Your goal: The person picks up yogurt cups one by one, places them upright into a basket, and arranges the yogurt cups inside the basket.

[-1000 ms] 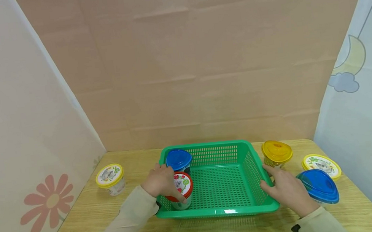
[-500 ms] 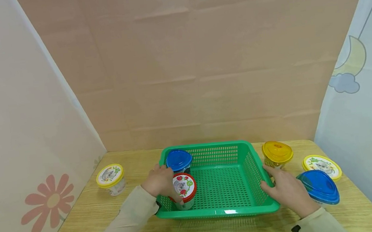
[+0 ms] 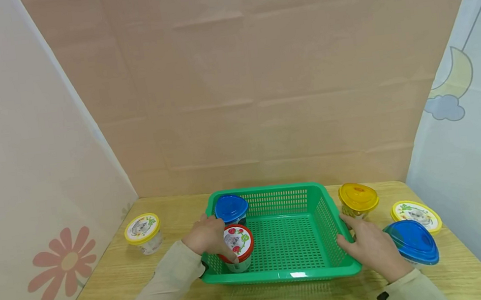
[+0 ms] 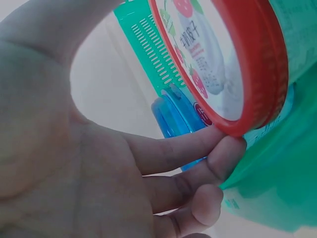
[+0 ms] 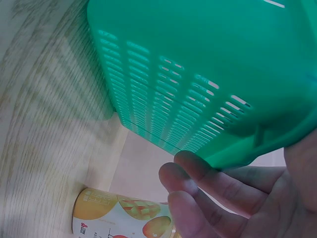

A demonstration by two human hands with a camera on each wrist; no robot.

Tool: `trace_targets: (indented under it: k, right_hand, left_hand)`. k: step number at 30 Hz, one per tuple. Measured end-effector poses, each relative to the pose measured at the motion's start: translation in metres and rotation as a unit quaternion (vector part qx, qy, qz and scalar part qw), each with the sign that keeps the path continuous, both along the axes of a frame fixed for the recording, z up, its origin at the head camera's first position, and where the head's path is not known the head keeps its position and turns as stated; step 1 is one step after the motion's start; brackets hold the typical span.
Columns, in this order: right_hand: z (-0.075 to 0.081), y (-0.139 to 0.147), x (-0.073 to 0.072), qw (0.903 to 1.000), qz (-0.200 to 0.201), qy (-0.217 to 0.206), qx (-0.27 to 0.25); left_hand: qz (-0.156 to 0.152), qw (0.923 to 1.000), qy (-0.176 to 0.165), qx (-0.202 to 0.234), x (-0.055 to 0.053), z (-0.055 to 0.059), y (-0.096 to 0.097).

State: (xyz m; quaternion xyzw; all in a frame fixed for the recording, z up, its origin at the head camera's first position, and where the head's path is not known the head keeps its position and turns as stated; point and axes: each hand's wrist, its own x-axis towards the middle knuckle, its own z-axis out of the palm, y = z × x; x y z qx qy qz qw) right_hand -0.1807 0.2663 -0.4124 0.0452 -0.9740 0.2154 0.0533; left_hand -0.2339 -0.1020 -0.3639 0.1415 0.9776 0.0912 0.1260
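Toward the left end of a green plastic basket (image 3: 297,274), my left hand (image 3: 205,235) holds a red-lidded tub (image 3: 238,242) between thumb and fingers. The left wrist view shows the fingertips against the rim of its red lid (image 4: 265,64); the tub's lower part is partly hidden. Behind it, inside the basket, sits a blue-lidded tub (image 3: 231,208). My right hand (image 3: 373,246) grips the basket's right rim, thumb on the inner side. From the right wrist view, its fingers (image 5: 185,183) curl beneath the rim outside the slotted wall (image 5: 153,96).
Right of the basket stand an amber-lidded tub (image 3: 358,197), a yellow-rimmed tub (image 3: 417,215) and another blue-lidded tub (image 3: 413,241). One more yellow-rimmed tub (image 3: 143,232) is on the left of the wooden table (image 3: 118,287). Papered walls (image 3: 232,81) enclose the back and sides.
The red-lidded tub has shifted slightly right within the basket, and more of its lid shows beside my left hand. My right hand and the basket stay in place.
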Motion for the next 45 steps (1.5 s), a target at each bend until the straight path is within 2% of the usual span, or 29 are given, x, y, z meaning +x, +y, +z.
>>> trace_targets:
  k: [6, 12, 17, 22, 26, 30, 38, 45]
  right_hand:
    - [0.000, 0.001, 0.001, 1.0000, 0.002, 0.006, 0.000]
    - [-0.001, 0.002, 0.002, 1.0000, -0.002, 0.008, 0.000]
    - [-0.002, 0.001, 0.003, 1.0000, -0.005, 0.002, -0.007]
    - [-0.002, 0.000, 0.003, 1.0000, -0.004, 0.007, -0.004]
    - [-0.002, 0.000, 0.003, 0.9999, -0.005, 0.008, -0.003]
    - [-0.001, -0.002, 0.004, 0.9999, -0.005, 0.008, -0.005]
    - [-0.002, -0.003, 0.004, 0.9999, -0.007, 0.007, -0.008]
    - [-0.002, -0.003, 0.004, 0.9998, -0.007, 0.015, -0.004]
  left_hand:
    - [-0.011, 0.9999, 0.008, 0.007, -0.002, 0.000, 0.000]
    - [-0.007, 0.9998, 0.006, 0.019, -0.002, 0.001, -0.002]
    - [0.003, 0.9966, 0.020, 0.080, 0.000, 0.008, -0.013]
    - [0.026, 0.9858, 0.074, 0.148, 0.001, 0.019, -0.036]
    - [0.067, 0.9777, 0.125, 0.155, 0.000, 0.023, -0.062]
    - [0.122, 0.9700, 0.149, 0.148, -0.001, 0.018, -0.092]
    - [0.187, 0.9594, 0.172, 0.122, -0.004, -0.004, -0.141]
    - [0.279, 0.9367, 0.179, 0.114, -0.012, -0.026, -0.170]
